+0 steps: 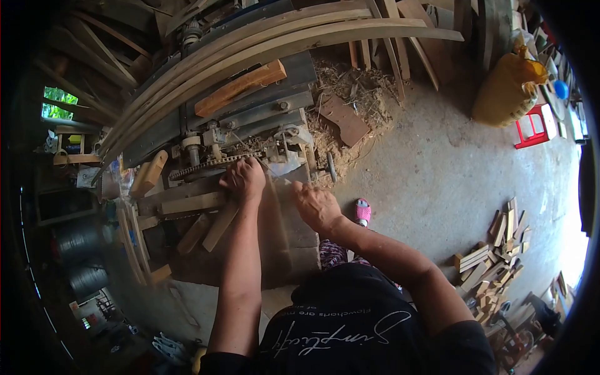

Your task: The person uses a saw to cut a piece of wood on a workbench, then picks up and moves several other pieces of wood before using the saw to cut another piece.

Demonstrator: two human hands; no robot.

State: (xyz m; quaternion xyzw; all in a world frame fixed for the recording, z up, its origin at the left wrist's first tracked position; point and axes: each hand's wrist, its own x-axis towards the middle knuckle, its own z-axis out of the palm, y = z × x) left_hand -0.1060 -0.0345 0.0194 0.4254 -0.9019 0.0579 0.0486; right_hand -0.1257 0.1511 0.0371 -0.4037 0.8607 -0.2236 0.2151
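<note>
My left hand (245, 180) is at the machine's chain (215, 164), its fingers curled and pressed together. Whatever they grip is hidden. To its right, over the edge of the machine table (275, 244), my right hand (317, 206) is closed in a fist-like curl; what it holds, if anything, is too small to make out. A thin rod or string and a clear plastic piece (285, 165) show between the two hands. Wooden blocks (190, 204) lie on the table left of my left forearm. Behind the chain, an orange-brown wood block (240, 87) rests on the machine's dark bed.
Long boards (269, 53) span the machine's far side. Wood shavings (369, 94) and a small handwheel (332, 167) are beyond my right hand. A yellow sack (506, 90), a red stool (535, 127) and a pile of wood offcuts (490, 265) stand on the right.
</note>
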